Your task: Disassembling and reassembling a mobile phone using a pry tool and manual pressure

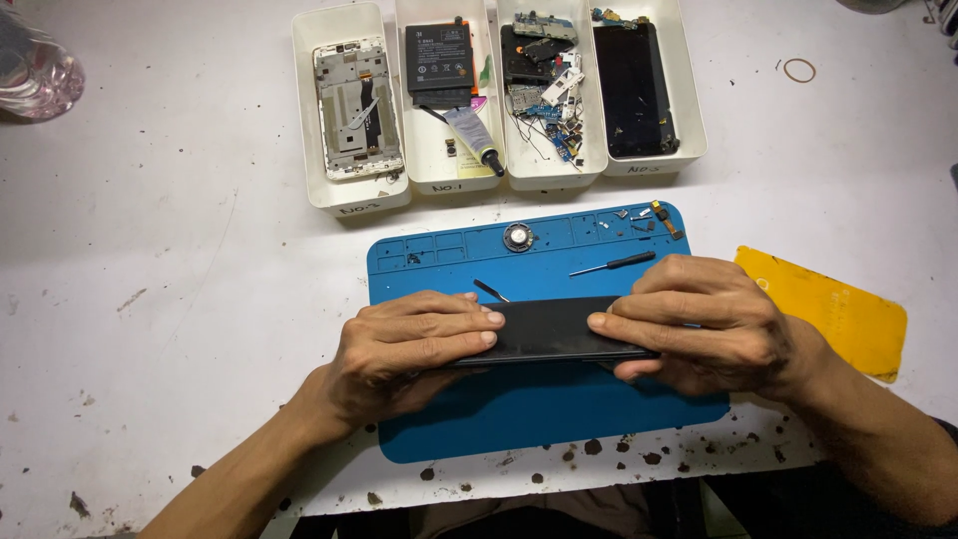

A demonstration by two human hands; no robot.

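Two hands on one dark slab here: our left hand [414,349] and right hand [699,324] each clamp an end of the black phone [549,329], fingers over the top, thumbs beneath, holding it level just above the blue work mat [439,255]. We see it long, flat, matte black, its middle bare between our fingertips. Four white trays [309,150] line up behind the mat, one holding a phone frame [354,105], one a battery [437,62] and a glue tube [474,135]. One screwdriver [614,264] lies on the mat, one yellow sheet [828,309] to our right
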